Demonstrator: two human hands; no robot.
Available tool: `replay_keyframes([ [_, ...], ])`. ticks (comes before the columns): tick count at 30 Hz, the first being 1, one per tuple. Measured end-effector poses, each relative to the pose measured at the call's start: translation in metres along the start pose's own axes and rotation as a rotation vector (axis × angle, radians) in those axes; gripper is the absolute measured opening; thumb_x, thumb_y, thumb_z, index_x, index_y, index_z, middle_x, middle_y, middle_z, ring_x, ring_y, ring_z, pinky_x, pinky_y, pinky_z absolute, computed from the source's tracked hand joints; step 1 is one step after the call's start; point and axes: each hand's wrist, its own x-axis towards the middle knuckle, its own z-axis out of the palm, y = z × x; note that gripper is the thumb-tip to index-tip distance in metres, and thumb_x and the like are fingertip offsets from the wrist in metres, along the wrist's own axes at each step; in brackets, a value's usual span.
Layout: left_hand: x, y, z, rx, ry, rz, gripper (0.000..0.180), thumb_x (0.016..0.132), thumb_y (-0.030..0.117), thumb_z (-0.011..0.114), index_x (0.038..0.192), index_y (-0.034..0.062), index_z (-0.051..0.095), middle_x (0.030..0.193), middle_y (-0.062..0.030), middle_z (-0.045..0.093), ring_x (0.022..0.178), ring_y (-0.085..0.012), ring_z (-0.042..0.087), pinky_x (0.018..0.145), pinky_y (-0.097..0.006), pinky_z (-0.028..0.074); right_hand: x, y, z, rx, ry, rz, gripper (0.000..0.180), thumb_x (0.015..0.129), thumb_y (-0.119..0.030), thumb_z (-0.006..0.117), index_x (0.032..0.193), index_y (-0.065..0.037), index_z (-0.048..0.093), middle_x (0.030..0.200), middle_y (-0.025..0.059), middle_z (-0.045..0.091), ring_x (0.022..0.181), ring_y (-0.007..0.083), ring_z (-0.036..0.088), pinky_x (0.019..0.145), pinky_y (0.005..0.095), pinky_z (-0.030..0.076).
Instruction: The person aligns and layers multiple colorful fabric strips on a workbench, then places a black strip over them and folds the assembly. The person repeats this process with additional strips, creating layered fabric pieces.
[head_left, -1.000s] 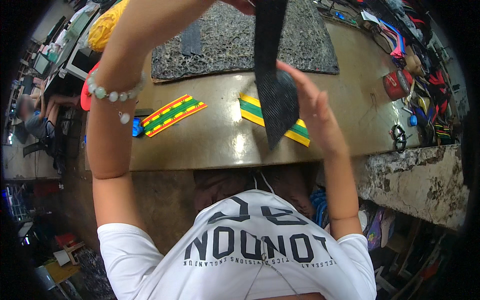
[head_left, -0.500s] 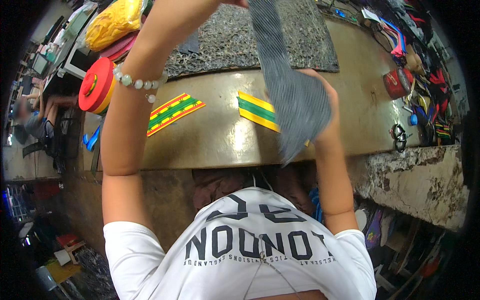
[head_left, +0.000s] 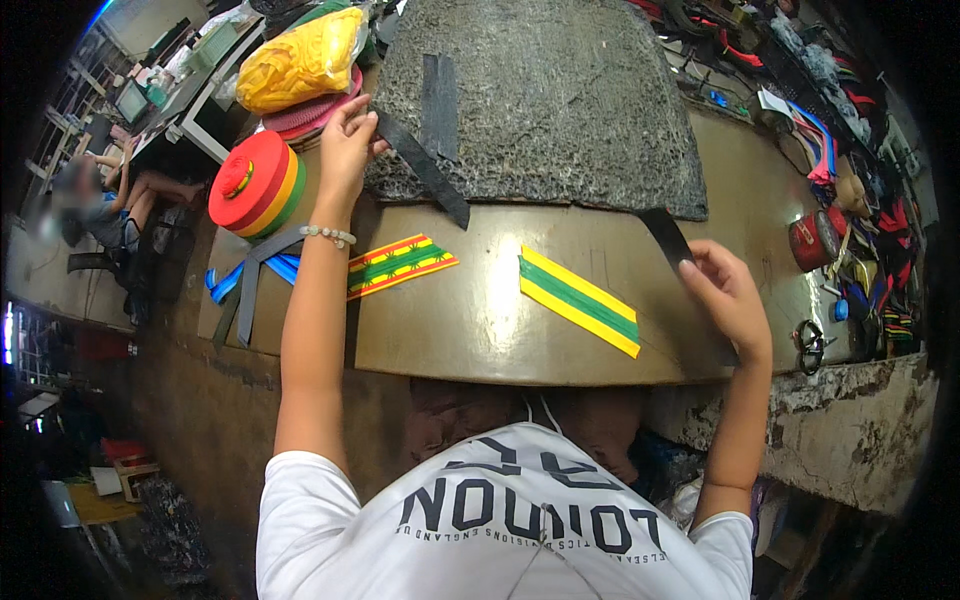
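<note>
My left hand (head_left: 347, 150) is at the front left corner of the dark mat, thumb and fingertips pinching one end of a dark strip (head_left: 425, 170). The strip's other end reaches past the mat's front edge. At the right, my right hand (head_left: 733, 290) grips a black strip (head_left: 665, 237) between thumb and fingers; its far end touches the mat's edge. Between the hands lie two slanted pieces of band: a yellow and green one (head_left: 580, 300), and a red, yellow and green one (head_left: 400, 265) with dark leaf shapes, partly behind my left forearm.
Another dark strip (head_left: 440, 108) lies on the rough mat (head_left: 560, 110). Left of my arm are a striped ribbon roll (head_left: 255, 185), a bagged yellow bundle (head_left: 300, 62), blue ribbons (head_left: 225, 283) and a grey strip (head_left: 258, 270). Scissors (head_left: 810, 347) and a red container (head_left: 812, 240) stand right. Someone sits far left.
My hands have drawn apart; the left came down to the mat's corner, the right moved right. The grey ribbed strip that hung close before me no longer crosses the view, uncovering the yellow-green band.
</note>
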Motion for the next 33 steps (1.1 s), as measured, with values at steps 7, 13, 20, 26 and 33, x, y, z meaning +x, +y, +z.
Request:
replay_keyframes([
  [7, 0.068, 0.004, -0.05, 1.003, 0.147, 0.246, 0.035, 0.091, 0.014, 0.067, 0.125, 0.0059, 0.067, 0.107, -0.013, 0.071, 0.088, -0.0252, 0.071, 0.083, -0.038, 0.057, 0.087, -0.023, 0.036, -0.506, 0.291, -0.586, 0.021, 0.094, -0.013, 0.068, 0.114, -0.007, 0.066, 0.086, 0.0089, 0.07, 0.077, 0.0203, 0.067, 0.064, 0.0301, 0.05],
  [13, 0.114, -0.006, 0.013, 1.064, -0.219, 0.758, 0.035, 0.086, 0.01, 0.063, 0.12, 0.0099, 0.07, 0.114, -0.0164, 0.069, 0.108, -0.0368, 0.063, 0.097, -0.046, 0.05, 0.108, -0.015, 0.139, -1.123, -0.058, -0.802, 0.034, 0.091, -0.039, 0.066, 0.116, -0.016, 0.07, 0.089, 0.0061, 0.062, 0.086, 0.024, 0.061, 0.075, 0.0378, 0.051],
  [20, 0.159, -0.019, 0.057, 1.397, -0.31, 0.655, 0.025, 0.087, 0.021, 0.073, 0.108, 0.0073, 0.07, 0.113, -0.0131, 0.07, 0.107, -0.0348, 0.064, 0.097, -0.043, 0.05, 0.105, 0.008, 0.123, -0.682, -0.177, -0.697, 0.038, 0.096, -0.038, 0.063, 0.118, -0.007, 0.07, 0.107, 0.0117, 0.066, 0.102, 0.0321, 0.062, 0.089, 0.0427, 0.051],
  [26, 0.16, 0.086, 0.068, 0.776, -0.914, 0.313, 0.012, 0.091, 0.008, 0.073, 0.094, 0.0035, 0.062, 0.091, 0.0006, 0.065, 0.095, -0.0109, 0.064, 0.086, -0.027, 0.052, 0.148, -0.011, 0.078, -0.25, -0.006, -0.325, 0.028, 0.097, -0.023, 0.066, 0.116, -0.004, 0.071, 0.115, 0.0119, 0.07, 0.104, 0.0209, 0.066, 0.088, 0.0331, 0.052],
  [33, 0.012, 0.234, 0.106, 0.758, -0.882, 0.488, 0.031, 0.093, 0.009, 0.072, 0.123, 0.0028, 0.064, 0.11, -0.0073, 0.069, 0.1, -0.0134, 0.065, 0.09, -0.029, 0.053, 0.189, -0.088, 0.115, 0.523, -0.019, -0.571, 0.056, 0.092, -0.033, 0.076, 0.135, -0.002, 0.059, 0.135, 0.0139, 0.061, 0.12, 0.0231, 0.06, 0.096, 0.0356, 0.054],
])
